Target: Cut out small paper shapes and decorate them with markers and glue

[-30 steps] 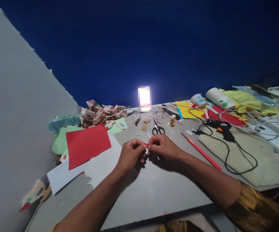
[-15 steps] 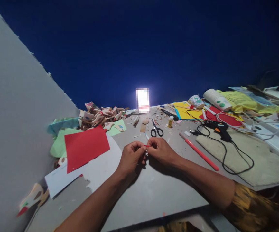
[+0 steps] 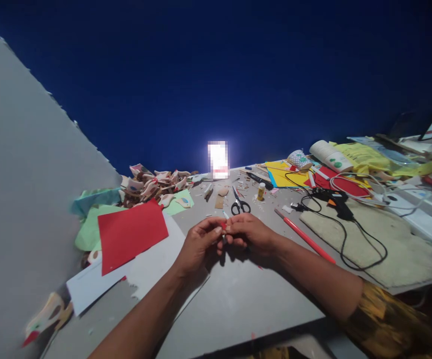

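Note:
My left hand (image 3: 198, 243) and my right hand (image 3: 250, 233) meet over the grey table (image 3: 238, 299), fingertips pinched together on a tiny red scrap of paper (image 3: 223, 227). Both hands are closed in a pinch; most of the scrap is hidden by my fingers. A sheet of red paper (image 3: 131, 232) lies on white paper (image 3: 152, 262) just left of my left hand. Black-handled scissors (image 3: 239, 203) rest a little beyond my hands.
A red stick (image 3: 304, 236) lies to the right. A black glue gun (image 3: 334, 200) with its cable sits on a beige mat (image 3: 380, 244). A heap of cut-out pieces (image 3: 156, 183), green paper, yellow sheets (image 3: 286, 172), a small bottle (image 3: 261, 191) and clutter fill the far side.
My hands have drawn closer together, fingertips now touching, and the red scrap shows less between them. The view has shifted slightly.

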A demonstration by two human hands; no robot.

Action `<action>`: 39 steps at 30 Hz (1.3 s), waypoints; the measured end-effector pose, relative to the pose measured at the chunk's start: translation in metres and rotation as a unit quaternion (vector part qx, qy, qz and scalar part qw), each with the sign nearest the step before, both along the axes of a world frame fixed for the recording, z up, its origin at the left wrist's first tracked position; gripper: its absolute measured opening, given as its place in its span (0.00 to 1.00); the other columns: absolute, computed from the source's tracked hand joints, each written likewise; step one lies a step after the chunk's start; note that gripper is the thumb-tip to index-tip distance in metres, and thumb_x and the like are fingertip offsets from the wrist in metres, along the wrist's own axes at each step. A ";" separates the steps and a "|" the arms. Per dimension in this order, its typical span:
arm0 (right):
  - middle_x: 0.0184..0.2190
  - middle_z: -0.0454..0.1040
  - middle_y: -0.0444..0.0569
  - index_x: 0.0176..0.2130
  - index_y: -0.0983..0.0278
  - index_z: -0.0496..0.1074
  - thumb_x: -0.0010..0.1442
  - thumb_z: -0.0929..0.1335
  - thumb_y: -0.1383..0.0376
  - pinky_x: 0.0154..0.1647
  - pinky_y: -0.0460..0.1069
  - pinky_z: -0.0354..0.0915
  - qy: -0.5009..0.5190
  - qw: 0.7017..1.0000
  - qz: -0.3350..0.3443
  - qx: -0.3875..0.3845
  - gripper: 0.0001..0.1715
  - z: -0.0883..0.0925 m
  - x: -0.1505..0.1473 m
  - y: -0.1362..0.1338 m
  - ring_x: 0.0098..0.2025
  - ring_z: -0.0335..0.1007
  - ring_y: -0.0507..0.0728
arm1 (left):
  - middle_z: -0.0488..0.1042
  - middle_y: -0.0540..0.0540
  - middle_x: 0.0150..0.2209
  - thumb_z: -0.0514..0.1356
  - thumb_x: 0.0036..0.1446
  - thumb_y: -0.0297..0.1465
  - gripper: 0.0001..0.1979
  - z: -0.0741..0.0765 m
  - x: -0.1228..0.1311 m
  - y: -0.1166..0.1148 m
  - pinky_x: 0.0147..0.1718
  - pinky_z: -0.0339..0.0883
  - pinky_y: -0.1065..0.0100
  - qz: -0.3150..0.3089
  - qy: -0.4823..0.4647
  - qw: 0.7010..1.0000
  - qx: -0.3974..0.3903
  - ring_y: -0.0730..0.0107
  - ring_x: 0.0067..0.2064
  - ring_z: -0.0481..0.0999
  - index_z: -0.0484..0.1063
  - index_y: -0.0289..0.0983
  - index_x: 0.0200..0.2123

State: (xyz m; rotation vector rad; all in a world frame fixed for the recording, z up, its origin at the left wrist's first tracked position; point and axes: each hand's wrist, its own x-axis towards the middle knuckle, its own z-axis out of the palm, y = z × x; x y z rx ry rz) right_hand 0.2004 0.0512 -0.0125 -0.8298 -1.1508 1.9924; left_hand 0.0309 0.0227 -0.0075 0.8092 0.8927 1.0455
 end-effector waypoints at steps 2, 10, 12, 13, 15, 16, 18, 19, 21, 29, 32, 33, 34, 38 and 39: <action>0.20 0.75 0.47 0.24 0.68 0.73 0.48 0.72 0.63 0.16 0.42 0.44 0.010 0.999 0.027 -0.023 0.10 0.001 0.001 0.000 0.16 0.51 0.44 | 0.80 0.44 0.28 0.74 0.49 0.34 0.16 -0.002 -0.002 0.000 0.23 0.65 0.74 -0.015 0.012 1.000 0.006 0.72 0.25 0.75 0.79 0.36 0.40; 0.21 0.71 0.44 0.27 0.65 0.72 0.56 0.70 0.63 0.24 0.45 0.56 -0.193 0.968 -0.078 0.141 0.08 0.006 0.015 0.010 0.21 0.61 0.50 | 0.73 0.51 0.22 0.76 0.44 0.33 0.15 0.003 -0.005 0.003 0.23 0.66 0.72 0.020 0.005 1.000 -0.004 0.76 0.22 0.70 0.75 0.36 0.31; 0.26 0.75 0.48 0.28 0.65 0.73 0.58 0.69 0.67 0.31 0.47 0.60 -0.364 0.871 -0.182 0.275 0.07 0.005 0.023 0.023 0.29 0.68 0.53 | 0.71 0.52 0.21 0.75 0.46 0.33 0.14 0.003 -0.006 0.005 0.22 0.66 0.71 0.034 -0.004 0.999 -0.015 0.74 0.22 0.70 0.74 0.36 0.32; 0.29 0.77 0.50 0.31 0.64 0.74 0.61 0.68 0.67 0.35 0.48 0.60 -0.442 0.814 -0.208 0.315 0.06 0.003 0.027 0.030 0.32 0.70 0.55 | 0.71 0.52 0.21 0.74 0.47 0.33 0.14 0.003 -0.007 0.007 0.21 0.66 0.71 0.039 -0.002 0.999 -0.021 0.74 0.21 0.70 0.74 0.36 0.32; 0.37 0.80 0.54 0.36 0.65 0.76 0.64 0.68 0.64 0.39 0.49 0.61 -0.548 0.736 -0.199 0.345 0.07 -0.001 0.030 0.042 0.39 0.74 0.58 | 0.71 0.52 0.21 0.74 0.47 0.32 0.13 0.001 -0.008 0.009 0.20 0.64 0.72 0.050 0.005 0.998 -0.031 0.75 0.21 0.68 0.73 0.35 0.31; 0.39 0.80 0.56 0.39 0.65 0.76 0.64 0.69 0.61 0.40 0.50 0.61 -0.583 0.712 -0.184 0.346 0.09 -0.004 0.030 0.046 0.41 0.75 0.60 | 0.70 0.52 0.21 0.73 0.47 0.32 0.13 0.000 -0.008 0.010 0.20 0.64 0.73 0.055 0.008 0.998 -0.034 0.76 0.21 0.68 0.73 0.35 0.31; 0.43 0.80 0.60 0.43 0.66 0.77 0.65 0.69 0.55 0.41 0.51 0.62 -0.629 0.683 -0.154 0.338 0.17 -0.007 0.026 0.051 0.44 0.76 0.63 | 0.70 0.53 0.21 0.74 0.47 0.31 0.13 -0.001 -0.009 0.011 0.20 0.63 0.74 0.063 0.008 0.997 -0.035 0.77 0.20 0.67 0.73 0.35 0.31; 0.44 0.80 0.62 0.46 0.67 0.77 0.65 0.69 0.53 0.42 0.51 0.63 -0.644 0.673 -0.146 0.333 0.20 -0.008 0.024 0.052 0.45 0.77 0.64 | 0.70 0.53 0.21 0.74 0.46 0.31 0.14 -0.001 -0.009 0.011 0.20 0.63 0.74 0.064 0.007 0.997 -0.036 0.77 0.20 0.67 0.73 0.34 0.31; 0.45 0.80 0.65 0.49 0.69 0.76 0.64 0.69 0.49 0.42 0.52 0.64 -0.667 0.655 -0.141 0.325 0.27 -0.007 0.020 0.052 0.47 0.77 0.67 | 0.71 0.53 0.22 0.74 0.47 0.31 0.14 0.000 -0.009 0.010 0.20 0.63 0.74 0.063 0.001 0.997 -0.039 0.76 0.21 0.68 0.73 0.35 0.33; 0.42 0.82 0.67 0.44 0.69 0.81 0.62 0.70 0.52 0.39 0.52 0.65 -0.698 0.643 -0.108 0.296 0.23 0.001 0.026 0.053 0.45 0.79 0.68 | 0.70 0.53 0.23 0.72 0.50 0.30 0.13 0.001 -0.012 0.013 0.20 0.65 0.74 0.064 -0.041 0.996 -0.046 0.77 0.21 0.68 0.72 0.35 0.35; 0.41 0.82 0.67 0.42 0.69 0.82 0.61 0.69 0.51 0.37 0.53 0.65 -0.706 0.636 -0.103 0.292 0.24 0.002 0.027 0.054 0.44 0.79 0.69 | 0.70 0.52 0.23 0.72 0.50 0.31 0.13 0.001 -0.014 0.014 0.21 0.65 0.76 0.064 -0.049 0.996 -0.040 0.78 0.21 0.68 0.72 0.34 0.33; 0.40 0.82 0.67 0.41 0.69 0.82 0.60 0.69 0.52 0.36 0.53 0.65 -0.709 0.636 -0.100 0.288 0.23 0.002 0.027 0.054 0.43 0.79 0.69 | 0.70 0.52 0.23 0.73 0.50 0.31 0.13 0.001 -0.015 0.014 0.22 0.65 0.76 0.063 -0.049 0.996 -0.038 0.78 0.21 0.68 0.72 0.34 0.33; 0.39 0.82 0.66 0.40 0.69 0.82 0.60 0.69 0.54 0.35 0.53 0.65 -0.711 0.636 -0.098 0.284 0.21 0.002 0.027 0.054 0.42 0.79 0.69 | 0.70 0.52 0.23 0.73 0.50 0.32 0.13 0.002 -0.016 0.015 0.22 0.65 0.76 0.062 -0.049 0.996 -0.035 0.78 0.22 0.68 0.72 0.34 0.32; 0.31 0.80 0.63 0.28 0.69 0.79 0.53 0.73 0.62 0.32 0.52 0.62 -0.644 0.706 -0.139 0.258 0.11 0.001 0.033 0.054 0.36 0.77 0.66 | 0.71 0.50 0.25 0.73 0.48 0.32 0.13 0.005 -0.019 0.017 0.22 0.65 0.76 0.078 -0.051 0.996 -0.013 0.79 0.22 0.68 0.72 0.33 0.30; 0.27 0.78 0.61 0.26 0.69 0.77 0.52 0.74 0.63 0.30 0.51 0.61 -0.597 0.751 -0.153 0.236 0.10 0.001 0.035 0.054 0.33 0.76 0.63 | 0.72 0.50 0.26 0.74 0.48 0.31 0.13 0.007 -0.020 0.018 0.22 0.65 0.76 0.082 -0.054 0.995 -0.008 0.80 0.22 0.68 0.73 0.33 0.29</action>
